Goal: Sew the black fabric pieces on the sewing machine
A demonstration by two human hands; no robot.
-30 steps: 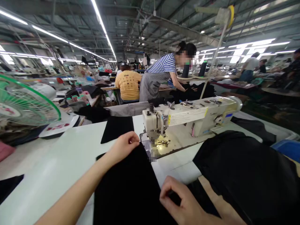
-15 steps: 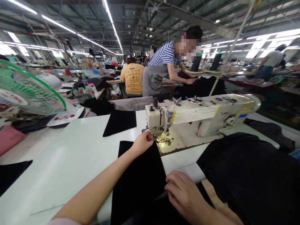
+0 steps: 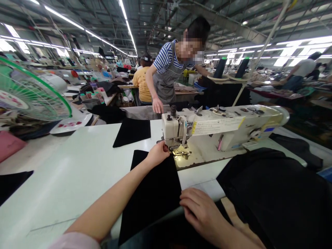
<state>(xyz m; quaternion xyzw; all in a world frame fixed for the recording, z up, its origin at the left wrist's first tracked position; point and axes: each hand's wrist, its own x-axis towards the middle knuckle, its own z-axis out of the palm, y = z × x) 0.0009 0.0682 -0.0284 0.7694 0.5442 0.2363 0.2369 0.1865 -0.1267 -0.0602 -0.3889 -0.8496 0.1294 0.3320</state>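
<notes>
A black fabric panel [image 3: 150, 193] lies over the front edge of the pale sewing table, its top corner at the needle area of a sewing machine [image 3: 220, 128]. My left hand [image 3: 158, 154] is closed on that top corner, right beside the presser foot; the fingertips are partly hidden. Lower down, my right hand [image 3: 201, 211] pinches the panel's right edge between thumb and fingers. The panel stretches between both hands, and its lower part drops off toward my lap. A second black fabric piece [image 3: 132, 133] lies flat behind, left of the machine head.
A large black cloth heap [image 3: 275, 197] covers the table's right side. At left stands a green fan [image 3: 33, 93]. Across the machine, a co-worker in a striped shirt [image 3: 166, 65] leans in, one hand [image 3: 157, 105] near the machine head. Thread cones [image 3: 220, 68] stand behind.
The co-worker has turned and reached one hand down toward the machine head. My hands keep their hold on the panel, whose lower edge has shifted slightly; the view has tilted a little.
</notes>
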